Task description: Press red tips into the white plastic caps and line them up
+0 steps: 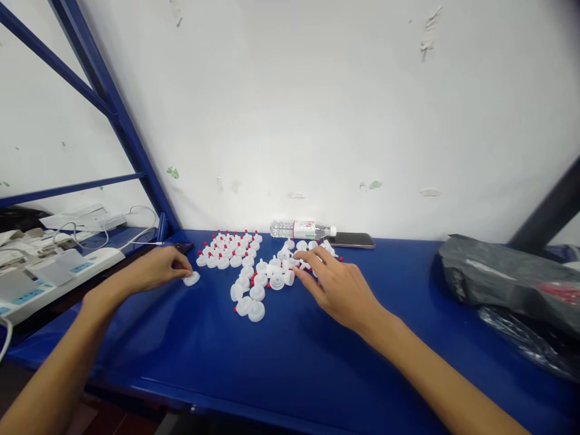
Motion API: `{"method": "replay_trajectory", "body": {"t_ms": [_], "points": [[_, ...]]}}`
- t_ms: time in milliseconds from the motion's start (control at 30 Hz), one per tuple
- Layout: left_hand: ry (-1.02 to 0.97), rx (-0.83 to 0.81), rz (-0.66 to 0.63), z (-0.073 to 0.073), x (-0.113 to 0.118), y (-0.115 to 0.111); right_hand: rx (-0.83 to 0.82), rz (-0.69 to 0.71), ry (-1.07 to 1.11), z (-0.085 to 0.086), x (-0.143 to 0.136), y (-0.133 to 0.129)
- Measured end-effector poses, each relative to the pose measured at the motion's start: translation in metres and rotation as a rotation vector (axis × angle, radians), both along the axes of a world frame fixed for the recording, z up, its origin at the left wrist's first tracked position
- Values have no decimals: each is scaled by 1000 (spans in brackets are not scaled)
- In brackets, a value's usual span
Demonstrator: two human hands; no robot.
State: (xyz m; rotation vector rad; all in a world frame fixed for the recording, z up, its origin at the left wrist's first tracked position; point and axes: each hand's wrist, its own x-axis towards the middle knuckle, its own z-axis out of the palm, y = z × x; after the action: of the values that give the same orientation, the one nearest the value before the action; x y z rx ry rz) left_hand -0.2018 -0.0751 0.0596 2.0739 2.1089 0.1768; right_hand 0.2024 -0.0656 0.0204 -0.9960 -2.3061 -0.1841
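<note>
My left hand [165, 267] is closed on a white round cap [191, 278] at the left of the blue table, left of the other caps. Upright white caps with red tips [229, 248] stand together in rows near the wall. Beside them, a loose pile of white caps [277, 280] lies in mixed poses, some tipped over, with more white caps [256, 310] trailing toward the front. Over the right side of the pile is my right hand [338, 284], fingers apart and fingertips at the caps; part of the pile is hidden beneath it.
A clear bottle [304, 229] lies along the wall beside a dark phone [351, 240]. Grey plastic bags [512, 278] sit at the right of the blue table [217, 368]. Power strips [67, 275] with plugs and cables are at the left, by a blue frame post [131, 139].
</note>
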Motion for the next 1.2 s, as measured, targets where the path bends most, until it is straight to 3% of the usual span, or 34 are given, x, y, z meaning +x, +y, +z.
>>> {"method": "replay_trajectory", "body": {"t_ms": [100, 233, 367, 500, 667, 767, 833, 967, 1200], "points": [[-53, 54, 30, -16, -4, 10, 0, 12, 8, -1, 1, 0], [-98, 55, 31, -26, -8, 14, -5, 16, 13, -1, 2, 0], [-157, 49, 34, -29, -12, 11, -7, 21, 16, -1, 1, 0], [-83, 56, 81, -23, -7, 2, -19, 27, 9, -2, 1, 0], [151, 253, 223, 0, 35, -27, -56, 30, -24, -4, 0, 0], [76, 241, 106, 14, 70, -48, -78, 42, -40, -5, -1, -1], [1, 144, -3, 19, 89, -59, -87, 55, -49, -6, -1, -2], [-112, 13, -131, 17, 111, -70, -91, 77, -56, -7, -2, -3], [-130, 25, -129, 1, 125, -66, -89, 101, -63, -9, -3, -3]]}}
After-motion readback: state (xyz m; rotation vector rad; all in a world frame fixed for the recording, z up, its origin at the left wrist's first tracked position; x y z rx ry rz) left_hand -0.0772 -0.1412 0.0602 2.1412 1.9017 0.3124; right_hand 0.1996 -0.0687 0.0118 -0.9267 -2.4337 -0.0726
